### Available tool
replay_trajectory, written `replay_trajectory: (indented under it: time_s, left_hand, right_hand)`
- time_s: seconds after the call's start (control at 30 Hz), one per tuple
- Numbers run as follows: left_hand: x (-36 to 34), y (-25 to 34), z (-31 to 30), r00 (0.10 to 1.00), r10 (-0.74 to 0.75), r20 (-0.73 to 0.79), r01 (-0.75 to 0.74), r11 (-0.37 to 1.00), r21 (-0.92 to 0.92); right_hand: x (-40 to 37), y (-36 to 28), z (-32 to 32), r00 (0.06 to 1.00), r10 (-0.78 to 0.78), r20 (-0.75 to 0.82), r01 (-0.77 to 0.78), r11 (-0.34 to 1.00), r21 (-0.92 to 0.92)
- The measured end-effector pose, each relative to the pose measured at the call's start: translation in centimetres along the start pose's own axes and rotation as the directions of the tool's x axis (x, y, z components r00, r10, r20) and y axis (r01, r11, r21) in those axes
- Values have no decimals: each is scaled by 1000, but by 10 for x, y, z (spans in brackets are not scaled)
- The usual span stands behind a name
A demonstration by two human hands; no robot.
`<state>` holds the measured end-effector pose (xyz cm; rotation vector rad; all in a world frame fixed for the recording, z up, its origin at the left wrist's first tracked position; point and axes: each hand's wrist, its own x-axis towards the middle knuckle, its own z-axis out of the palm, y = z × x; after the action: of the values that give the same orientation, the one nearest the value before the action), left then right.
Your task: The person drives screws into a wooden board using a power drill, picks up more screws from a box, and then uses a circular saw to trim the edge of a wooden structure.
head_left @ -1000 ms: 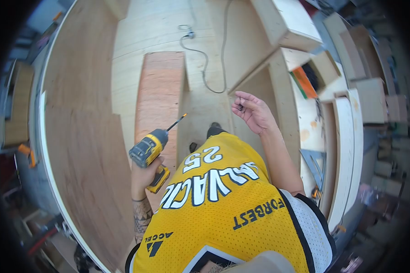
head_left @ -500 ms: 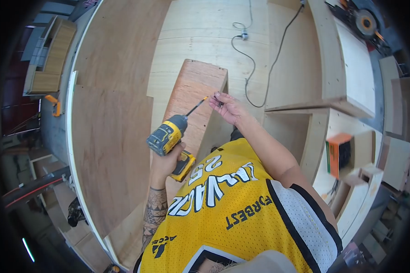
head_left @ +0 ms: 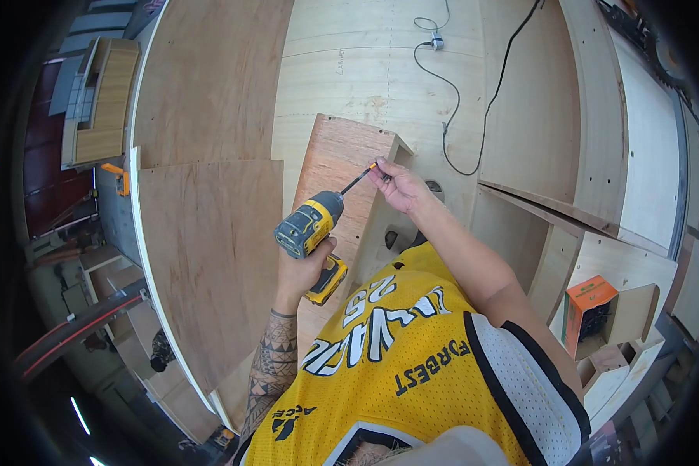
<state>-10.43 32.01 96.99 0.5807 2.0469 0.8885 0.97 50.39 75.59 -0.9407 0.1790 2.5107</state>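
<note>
Drill (head_left: 311, 225) sits in the closed left hand (head_left: 305, 268), above the reddish board (head_left: 335, 159). Right hand (head_left: 404, 188) pinches a small screw (head_left: 384, 178) with its fingertips, just at the drill's bit (head_left: 357, 182).

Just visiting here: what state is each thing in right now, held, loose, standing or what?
drill: gripped and raised, bit pointing up to the right.
left hand: shut around the drill's handle.
right hand: fingertips pinched on a small dark piece at the bit's tip.
cord: lying loose in curves on the plywood floor.
orange box: standing upright in a shelf compartment.
</note>
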Motion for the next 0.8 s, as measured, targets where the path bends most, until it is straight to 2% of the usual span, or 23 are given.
replay_trajectory:
  time_s: [0.07, 0.17, 0.23, 0.27, 0.4, 0.47, 0.67, 0.8]
  left_hand:
    - [7, 4, 2, 1000, 1, -14, -1, 1000, -21]
    - [20, 13, 2, 1000, -17, 16, 16, 997, 77]
    - [28, 24, 10, 996, 81, 24, -84, 983, 160]
    - [29, 33, 10, 999, 16, 42, -24, 980, 199]
    - [39, 47, 10, 996, 70, 47, -81, 942, 324]
    - [41, 62, 10, 997, -5, 74, -27, 907, 420]
    - [40, 81, 15, 993, 74, 93, -109, 879, 464]
    - [41, 83, 13, 991, 35, 125, -94, 862, 499]
  right_hand:
    - [2, 2, -1, 1000, -8, -20, 9, 999, 48]
    - [7, 8, -2, 1000, -16, -24, 19, 994, 110]
    - [9, 11, -3, 1000, -29, -13, 30, 991, 127]
    - [10, 14, -1, 998, -49, -25, 51, 991, 126]
    - [16, 19, 1, 996, -63, -68, 73, 983, 166]
    - [18, 19, 0, 996, -73, -59, 83, 981, 176]
    - [20, 19, -1, 996, -73, -60, 83, 981, 178]
    - [20, 23, -4, 995, -80, -50, 88, 980, 181]
